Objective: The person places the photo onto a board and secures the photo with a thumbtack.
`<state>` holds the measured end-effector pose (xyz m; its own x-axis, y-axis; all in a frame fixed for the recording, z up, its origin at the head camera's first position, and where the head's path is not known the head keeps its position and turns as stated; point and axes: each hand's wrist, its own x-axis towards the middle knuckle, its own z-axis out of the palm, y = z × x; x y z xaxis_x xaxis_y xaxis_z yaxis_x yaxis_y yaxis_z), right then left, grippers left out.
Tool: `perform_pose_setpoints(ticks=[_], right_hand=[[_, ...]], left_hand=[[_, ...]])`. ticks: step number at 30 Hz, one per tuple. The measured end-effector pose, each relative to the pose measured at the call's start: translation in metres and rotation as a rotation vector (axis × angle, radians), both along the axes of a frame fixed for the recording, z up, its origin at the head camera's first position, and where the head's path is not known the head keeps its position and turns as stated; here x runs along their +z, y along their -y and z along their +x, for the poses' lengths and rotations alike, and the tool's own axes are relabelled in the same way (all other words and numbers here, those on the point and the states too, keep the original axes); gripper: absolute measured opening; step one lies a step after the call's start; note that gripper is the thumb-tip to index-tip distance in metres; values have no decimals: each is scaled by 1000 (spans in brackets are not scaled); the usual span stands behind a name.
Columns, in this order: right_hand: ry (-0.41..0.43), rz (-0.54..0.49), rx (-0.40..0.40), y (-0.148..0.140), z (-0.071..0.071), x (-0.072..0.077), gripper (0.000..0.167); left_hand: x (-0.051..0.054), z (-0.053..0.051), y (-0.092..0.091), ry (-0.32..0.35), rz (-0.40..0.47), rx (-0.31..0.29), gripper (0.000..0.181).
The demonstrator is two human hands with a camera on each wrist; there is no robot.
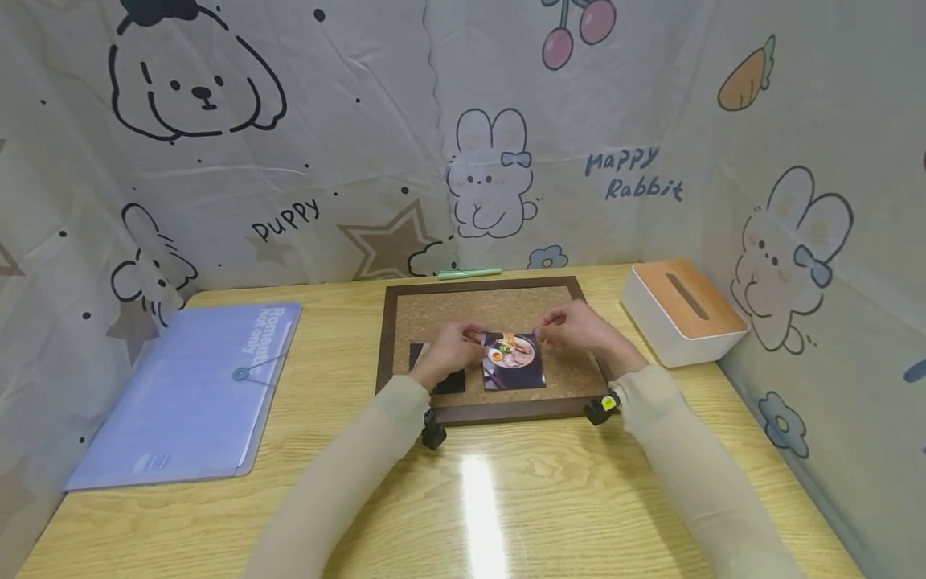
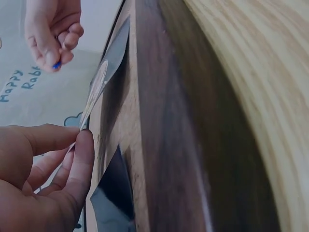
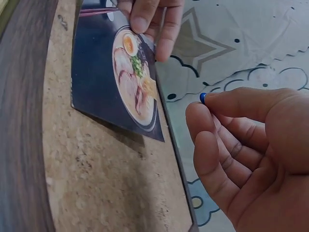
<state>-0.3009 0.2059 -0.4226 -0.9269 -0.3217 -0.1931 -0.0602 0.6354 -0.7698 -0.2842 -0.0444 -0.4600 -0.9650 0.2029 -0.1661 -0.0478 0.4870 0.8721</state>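
Note:
A square photo of a ramen bowl lies over a dark-framed cork board. My left hand pinches the photo's upper left edge between thumb and fingers. In the right wrist view the photo tilts off the cork, its lower edge raised over a shadow. My right hand is beside the photo's upper right corner, apart from it, pinching a small blue push pin of which only the end shows. Partly under my left hand is another dark photo on the board; its picture is mostly hidden.
A lilac document folder with a string closure lies at the left. At the right stands a white tissue box with a wooden lid. A green pen lies behind the board. A printed cloth hangs around the wooden table.

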Motion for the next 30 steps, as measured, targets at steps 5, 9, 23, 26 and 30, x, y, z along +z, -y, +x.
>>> perform_pose_setpoints(ticks=[5, 9, 23, 26, 30], right_hand=[[50, 1, 22, 5, -7, -9, 19], [65, 18, 56, 8, -14, -19, 18], [56, 138, 130, 20, -24, -31, 17], [61, 158, 137, 22, -24, -31, 17], [89, 171, 128, 24, -26, -29, 16]], left_hand=[[-1, 0, -8, 32, -4, 2, 41], [-3, 0, -13, -4, -54, 8, 39], [-2, 2, -19, -110, -166, -10, 39], [-1, 2, -21, -108, -177, -6, 39], [0, 2, -22, -108, -194, 3, 39]])
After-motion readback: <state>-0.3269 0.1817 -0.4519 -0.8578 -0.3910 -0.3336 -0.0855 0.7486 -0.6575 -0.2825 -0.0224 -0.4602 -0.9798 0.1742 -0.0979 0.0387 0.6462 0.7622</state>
